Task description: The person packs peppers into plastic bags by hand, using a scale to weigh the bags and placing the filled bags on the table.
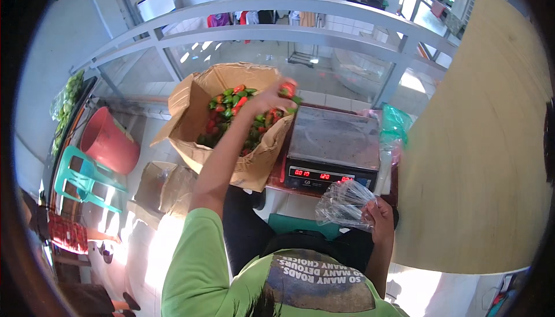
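Observation:
My left hand (269, 100) is over the right rim of a cardboard box (230, 167), its fingers around red and green peppers (287, 90). Many more small peppers (234, 98), green and red, fill the box below. A thin clear plastic bag (344, 204) hangs crumpled from my right hand (378, 215), in front of a digital weighing scale (334, 139). The scale's metal platform bears nothing, and its red display is lit.
Green and clear plastic bags (395, 122) lie right of the scale. A large curved tan panel (472, 165) borders the right side. Leftward are a red bucket (110, 141), a teal plastic chair (84, 178) and a smaller carton (160, 187). A grey railing (277, 33) runs behind; people sit at far left.

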### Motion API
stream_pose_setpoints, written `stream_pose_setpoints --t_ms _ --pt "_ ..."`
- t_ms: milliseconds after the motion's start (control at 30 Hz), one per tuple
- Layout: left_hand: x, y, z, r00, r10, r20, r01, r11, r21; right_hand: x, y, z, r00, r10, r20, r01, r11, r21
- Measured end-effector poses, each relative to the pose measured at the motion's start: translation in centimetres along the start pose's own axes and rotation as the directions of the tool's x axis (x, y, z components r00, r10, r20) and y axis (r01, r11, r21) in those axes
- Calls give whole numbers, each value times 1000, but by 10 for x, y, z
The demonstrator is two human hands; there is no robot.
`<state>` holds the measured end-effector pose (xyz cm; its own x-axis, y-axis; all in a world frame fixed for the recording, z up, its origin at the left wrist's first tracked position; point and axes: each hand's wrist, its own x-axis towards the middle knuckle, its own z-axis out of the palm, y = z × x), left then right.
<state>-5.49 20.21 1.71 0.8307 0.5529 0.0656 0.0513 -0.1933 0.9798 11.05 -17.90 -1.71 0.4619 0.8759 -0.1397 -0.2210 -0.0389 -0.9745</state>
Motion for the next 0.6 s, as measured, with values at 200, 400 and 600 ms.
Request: stream_pose_setpoints --t_ms 200,400,600 --pt "56 -90 121 962 203 184 -230 963 141 -5 1 -14 999 -36 -38 37 999 23" --pt "76 -114 159 990 65 123 -116 873 473 -4 -2 -17 992 -7 -123 12 999 38" --pt "78 -111 160 991 84 106 -125 862 492 -2 6 -23 996 -6 -92 10 999 43"
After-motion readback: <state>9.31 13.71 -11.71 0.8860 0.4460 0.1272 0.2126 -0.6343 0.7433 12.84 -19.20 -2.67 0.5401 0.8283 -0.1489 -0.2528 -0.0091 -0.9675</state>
